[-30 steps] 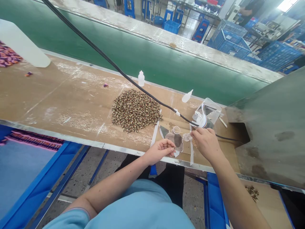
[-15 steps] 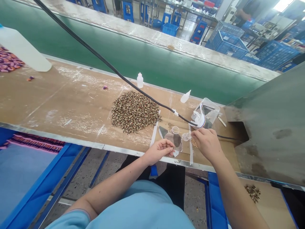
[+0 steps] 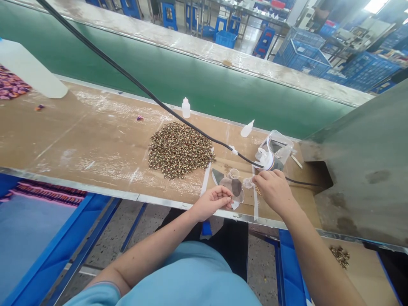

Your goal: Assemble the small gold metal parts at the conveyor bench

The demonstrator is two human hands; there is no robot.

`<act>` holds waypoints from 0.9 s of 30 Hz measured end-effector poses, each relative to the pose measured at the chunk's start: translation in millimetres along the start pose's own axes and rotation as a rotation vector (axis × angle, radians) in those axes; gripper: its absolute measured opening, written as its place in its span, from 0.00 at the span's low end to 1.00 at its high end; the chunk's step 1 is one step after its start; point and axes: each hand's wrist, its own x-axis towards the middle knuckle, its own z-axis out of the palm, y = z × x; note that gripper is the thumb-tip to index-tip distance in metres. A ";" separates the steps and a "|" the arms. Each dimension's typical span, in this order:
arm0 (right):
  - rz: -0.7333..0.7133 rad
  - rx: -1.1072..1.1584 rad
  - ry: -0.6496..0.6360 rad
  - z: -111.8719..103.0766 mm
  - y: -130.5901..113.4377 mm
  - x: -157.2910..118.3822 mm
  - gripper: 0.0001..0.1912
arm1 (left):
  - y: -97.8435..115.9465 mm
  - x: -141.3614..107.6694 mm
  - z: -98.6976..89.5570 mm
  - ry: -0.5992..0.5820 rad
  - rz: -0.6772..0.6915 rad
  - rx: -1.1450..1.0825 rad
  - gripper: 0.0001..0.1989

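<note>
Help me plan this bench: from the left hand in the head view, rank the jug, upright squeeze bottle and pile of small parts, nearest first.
1. Pile of small parts: ahead-left of the left hand.
2. Upright squeeze bottle: beyond the pile.
3. Jug: far left.

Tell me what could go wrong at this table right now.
The right hand works close to the black cord, so it might catch it. A bump could also tip the small clear dish by those fingers. The loose pile lies unboxed, so a knock could scatter pieces.
</note>
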 end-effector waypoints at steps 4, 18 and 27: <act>-0.003 -0.013 0.005 0.1 -1.0 0.7 0.11 | -0.8 -0.2 -1.0 -0.001 0.000 0.003 0.19; 0.164 0.472 0.241 -14.9 -32.0 -16.1 0.10 | 0.3 -1.6 -0.7 0.007 -0.051 -0.138 0.21; 0.228 0.726 0.280 3.6 -78.0 -24.5 0.08 | -2.2 -9.5 -0.2 -0.033 -0.111 -0.242 0.17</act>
